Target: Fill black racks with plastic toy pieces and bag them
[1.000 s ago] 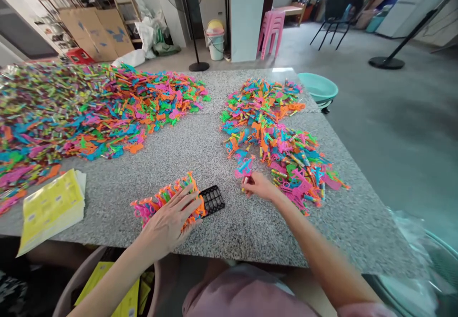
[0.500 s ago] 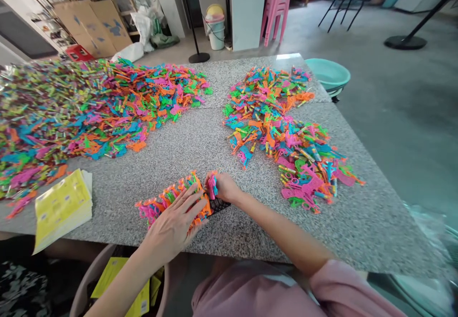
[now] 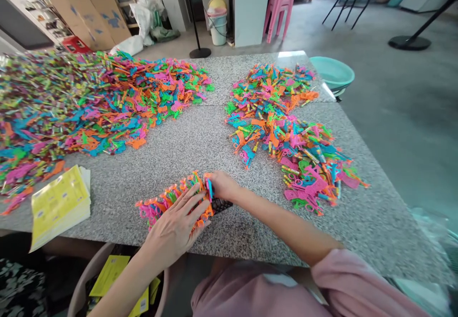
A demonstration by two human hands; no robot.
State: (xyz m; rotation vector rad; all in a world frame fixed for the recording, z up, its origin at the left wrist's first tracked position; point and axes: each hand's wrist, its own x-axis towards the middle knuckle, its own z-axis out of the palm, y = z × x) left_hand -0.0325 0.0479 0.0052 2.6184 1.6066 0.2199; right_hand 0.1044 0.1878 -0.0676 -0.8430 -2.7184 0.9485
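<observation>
Near the front edge of the table, a tightly packed row of small plastic toys in pink, orange, green and blue stands in a black holder with a mesh-like pattern. My left hand lies over the right part of this row, its fingers stretched out and slightly spread. At the row's right end, my right hand pinches a small blue plastic toy, with a bit of orange at its top. The right fingertips are partly hidden behind the toy, which is against or very near the last orange pieces.
A large heap of similar toys covers the table's left side; a smaller heap lies at right. A stack of yellow printed cards rests at the front left. Below the edge, a bin holds more yellow cards.
My right hand has brought its toy slightly left and turned it against the row's end, so its blue side faces me. My left hand stays on the row.
</observation>
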